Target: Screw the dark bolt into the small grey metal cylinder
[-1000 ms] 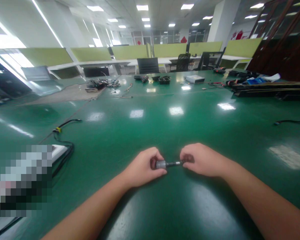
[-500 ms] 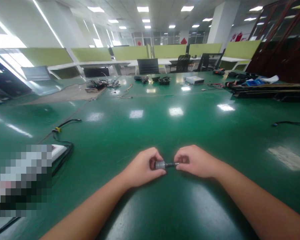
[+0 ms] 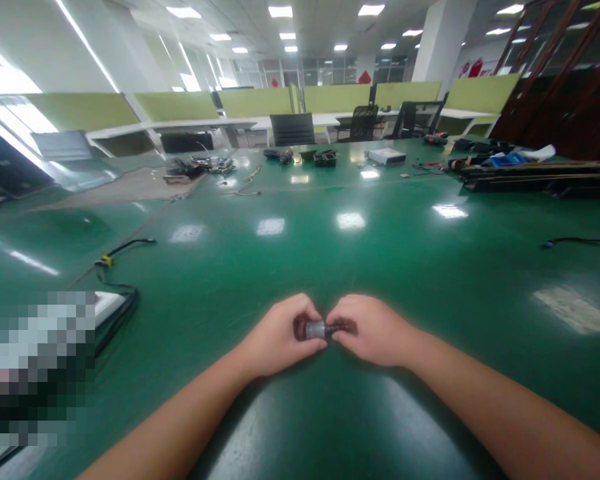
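Between my hands, low over the green table (image 3: pixel 300 260), is a small grey metal cylinder (image 3: pixel 315 329) with a thin dark shaft (image 3: pixel 341 327) pointing right. My left hand (image 3: pixel 286 333) is closed round the cylinder, thumb below and fingers above. The thumb and fingers of my right hand (image 3: pixel 367 328) pinch the shaft close to the cylinder. The two sets of fingertips nearly meet. The left end of the cylinder is hidden in my left hand.
A pixelated object (image 3: pixel 40 353) with black cables lies at the left. Tangled parts (image 3: pixel 200 168), black pieces (image 3: pixel 325 158) and a flat silver box (image 3: pixel 387 156) are at the far side. Long dark bars (image 3: pixel 535 179) lie far right, a black cable (image 3: pixel 580 241) nearer.
My right hand has slid left along the shaft, closer to the cylinder and my left hand. The whole view has shifted slightly.
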Tool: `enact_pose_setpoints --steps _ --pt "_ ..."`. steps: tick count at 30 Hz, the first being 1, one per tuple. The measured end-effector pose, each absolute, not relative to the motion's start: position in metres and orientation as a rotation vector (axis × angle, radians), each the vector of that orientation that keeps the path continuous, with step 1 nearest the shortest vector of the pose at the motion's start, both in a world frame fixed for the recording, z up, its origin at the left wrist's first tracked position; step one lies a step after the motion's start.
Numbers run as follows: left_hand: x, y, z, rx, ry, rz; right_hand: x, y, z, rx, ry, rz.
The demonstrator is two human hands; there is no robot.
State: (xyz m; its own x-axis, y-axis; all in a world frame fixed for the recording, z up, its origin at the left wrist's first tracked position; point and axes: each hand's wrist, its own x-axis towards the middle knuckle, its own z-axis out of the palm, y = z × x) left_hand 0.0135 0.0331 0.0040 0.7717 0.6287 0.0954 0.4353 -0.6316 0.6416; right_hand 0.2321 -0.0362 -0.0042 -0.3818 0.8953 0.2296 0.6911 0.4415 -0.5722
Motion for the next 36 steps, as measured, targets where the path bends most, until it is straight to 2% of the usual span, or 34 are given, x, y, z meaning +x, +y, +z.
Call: enact_pose_setpoints --steps 36 --pt "0.0145 0.0321 0.0058 2.353 0.813 0.393 0.2413 -0.0392 -0.0028 -1.285 -2.261 0.466"
